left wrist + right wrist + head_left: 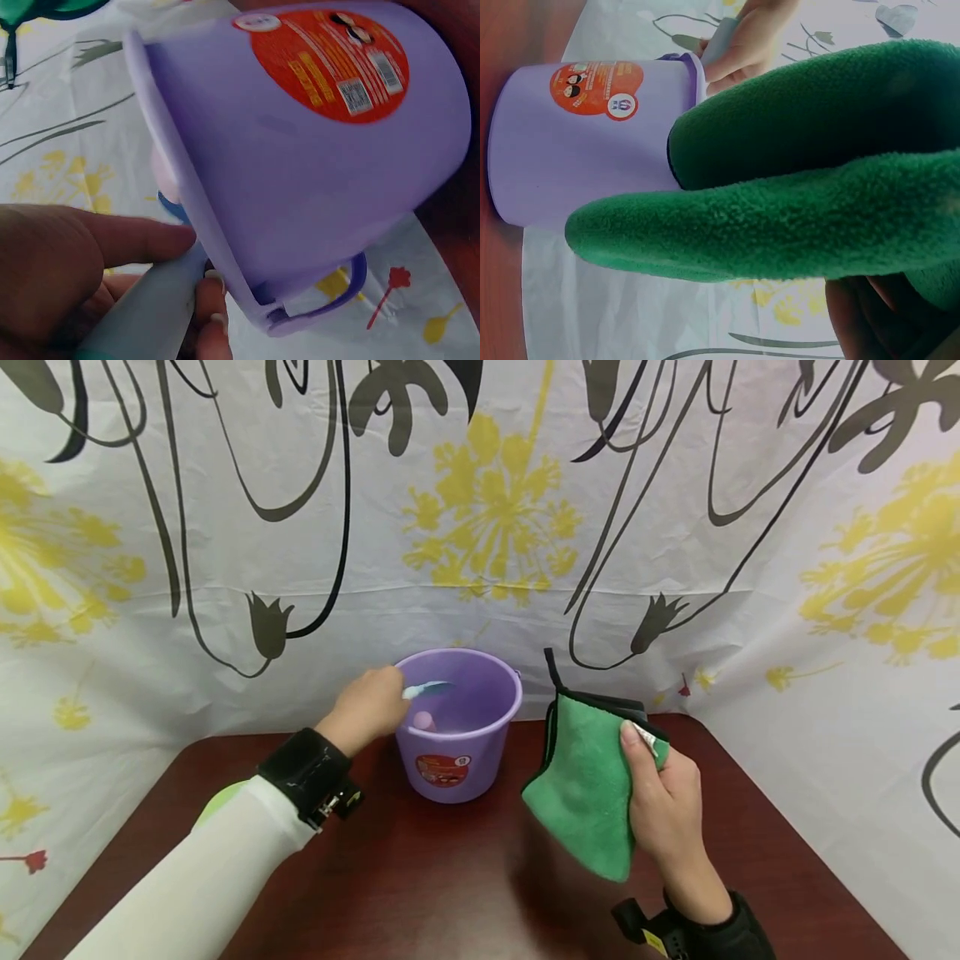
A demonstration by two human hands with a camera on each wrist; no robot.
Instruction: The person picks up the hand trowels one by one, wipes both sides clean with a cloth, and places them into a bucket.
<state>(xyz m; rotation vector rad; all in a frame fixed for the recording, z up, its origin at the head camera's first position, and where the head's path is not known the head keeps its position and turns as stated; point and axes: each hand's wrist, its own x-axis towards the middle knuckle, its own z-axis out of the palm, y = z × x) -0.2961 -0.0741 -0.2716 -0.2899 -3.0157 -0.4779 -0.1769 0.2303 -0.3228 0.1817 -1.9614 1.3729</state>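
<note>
My left hand (372, 706) is at the left rim of a purple bucket (453, 764) that stands upright on the table. It grips the pale handle (154, 307) of a long tool whose light-blue part (429, 687) reaches over the bucket's opening; its kind does not show. A rounded pink thing (423, 721) shows inside the bucket near the left wall. To the right, my right hand (667, 802) holds a folded green cloth (588, 777) with black edging and a hanging loop, the thumb pressed near its white label. The cloth hangs above the table, right of the bucket.
The dark red-brown table (420, 885) has a patterned white curtain (480, 610) behind and at both sides. A lime-green thing (217, 802) lies at the left, mostly hidden by my left sleeve. The bucket's purple handle (356, 281) hangs at its side.
</note>
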